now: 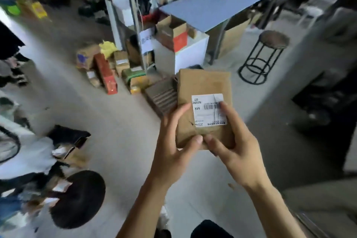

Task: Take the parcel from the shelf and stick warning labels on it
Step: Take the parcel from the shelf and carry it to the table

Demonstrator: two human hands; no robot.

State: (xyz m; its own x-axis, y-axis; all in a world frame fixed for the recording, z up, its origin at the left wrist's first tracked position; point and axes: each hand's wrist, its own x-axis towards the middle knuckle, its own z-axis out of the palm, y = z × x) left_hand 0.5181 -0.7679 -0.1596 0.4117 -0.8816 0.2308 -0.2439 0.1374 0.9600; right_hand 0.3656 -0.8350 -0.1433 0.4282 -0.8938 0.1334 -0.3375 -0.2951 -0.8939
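Note:
A flat brown paper parcel [202, 87] is held up in front of me over the floor, with a white shipping label [204, 110] stuck on its face. My left hand [173, 149] grips its lower left edge, thumb on the front. My right hand [233, 147] grips the lower right part, one fingertip resting on the white label. No warning labels are visible anywhere in view.
A blue-topped table [212, 9] stands ahead, with a metal shelf frame [133, 15] to its left. Cardboard boxes [108, 69] and a white cabinet [185, 56] crowd the floor. A round stool [264, 54] stands right; another dark stool [79, 197] is lower left.

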